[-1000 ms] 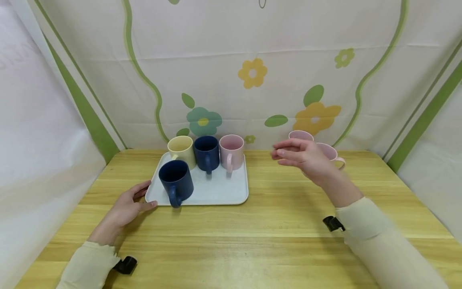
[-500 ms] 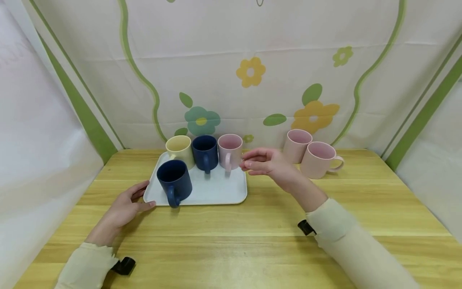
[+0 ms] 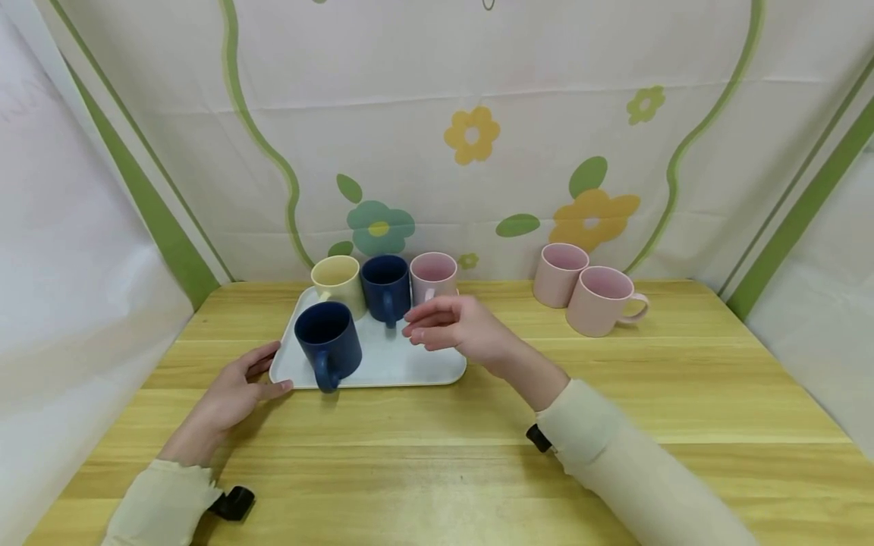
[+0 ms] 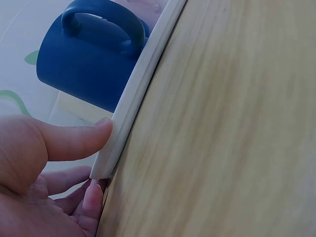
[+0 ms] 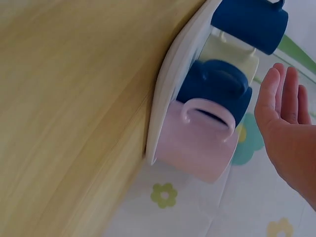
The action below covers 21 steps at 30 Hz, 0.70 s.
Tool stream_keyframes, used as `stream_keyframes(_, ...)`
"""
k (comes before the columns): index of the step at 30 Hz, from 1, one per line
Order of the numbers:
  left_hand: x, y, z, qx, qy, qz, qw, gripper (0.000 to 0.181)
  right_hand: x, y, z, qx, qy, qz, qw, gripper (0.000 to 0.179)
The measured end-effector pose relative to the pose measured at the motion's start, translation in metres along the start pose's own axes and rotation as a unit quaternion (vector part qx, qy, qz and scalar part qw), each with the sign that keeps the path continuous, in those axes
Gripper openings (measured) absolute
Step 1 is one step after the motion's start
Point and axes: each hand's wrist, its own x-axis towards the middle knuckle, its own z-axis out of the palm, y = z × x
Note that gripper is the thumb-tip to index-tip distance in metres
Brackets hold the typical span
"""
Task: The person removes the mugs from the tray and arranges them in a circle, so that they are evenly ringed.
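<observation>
A white tray (image 3: 410, 369) lies on the wooden table in the head view. My left hand (image 3: 235, 390) grips its near left corner. In the left wrist view the thumb (image 4: 81, 140) presses the rim, and the fingers lie at the corner's other side. Closest to that hand stands a navy blue mug (image 3: 329, 341), upright, handle facing me. Behind it on the tray are a yellow mug (image 3: 339, 284), a second navy mug (image 3: 385, 288) and a pink mug (image 3: 433, 274) in a row. My right hand (image 3: 457, 326), fingers extended and holding nothing, hovers over the tray's right part, overlapping the pink mug.
Two more pink mugs stand on the table at the back right: one farther back (image 3: 558, 277), one nearer (image 3: 597, 303) with its handle to the right. A flowered white cloth (image 3: 519, 152) hangs behind the table, and pale cloth sides flank it.
My right hand has moved left from beside the two pink mugs on the table to above the tray. The left hand keeps its place at the tray corner.
</observation>
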Motion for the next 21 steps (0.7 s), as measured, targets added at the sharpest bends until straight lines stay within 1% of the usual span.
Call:
stream_keyframes(6,0.0,-0.002,-0.001,-0.002,0.001,0.0,1.0,0.092,0.01,-0.002,0.025,-0.004,-0.026,-0.006,0.9996,0.036)
stream_keyframes(12,0.001,-0.003,-0.001,0.01,0.001,0.004,0.9999,0.091,0.017,-0.003,0.049,-0.017,-0.04,0.006,0.999,0.036)
stream_keyframes(15,0.001,-0.004,-0.001,0.011,0.0,0.005,0.9999,0.091,0.021,-0.003,0.06,-0.032,-0.042,0.016,0.9985,0.036)
stream_keyframes(21,0.001,-0.004,-0.002,0.02,0.0,0.005,0.9998,0.091,0.028,-0.002,0.078,-0.027,-0.032,0.039,0.9984,0.035)
